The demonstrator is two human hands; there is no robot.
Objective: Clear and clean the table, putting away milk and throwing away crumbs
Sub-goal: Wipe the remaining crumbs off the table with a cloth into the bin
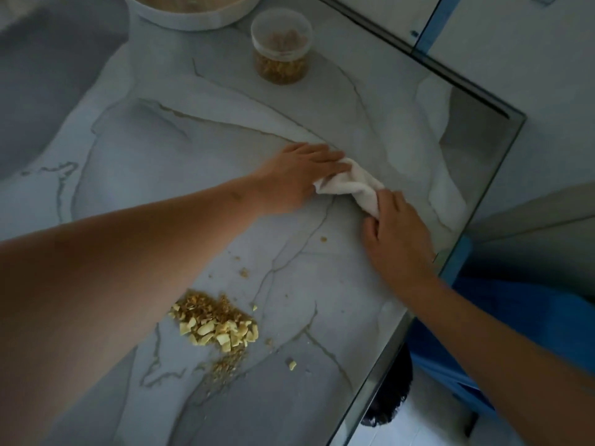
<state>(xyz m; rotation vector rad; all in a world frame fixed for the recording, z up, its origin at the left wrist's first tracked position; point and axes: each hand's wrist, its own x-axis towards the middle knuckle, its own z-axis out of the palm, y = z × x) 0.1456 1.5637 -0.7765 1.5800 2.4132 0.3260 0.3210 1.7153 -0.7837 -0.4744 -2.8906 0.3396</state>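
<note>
Two hands meet on one white cloth (pixel 351 185), which lies bunched near the right edge of the marble table (pixel 161 149). The left hand (pixel 299 178) lies flat with straight fingers, pressing on the cloth's far end; the right hand (pixel 399 236) curls its fingers and thumb round the near end. One pile of crumbs (pixel 215 323) sits closer to the person, well apart from the cloth, with several stray bits around it. One lidded jar (pixel 281 46) and one white bowl (pixel 193 23) stand at the far side

The left hand (pixel 296 178) and right hand (pixel 399 239) are showing bare, forearms unsleeved, a small dark mark (pixel 236 195) sitting on the left forearm.
</note>
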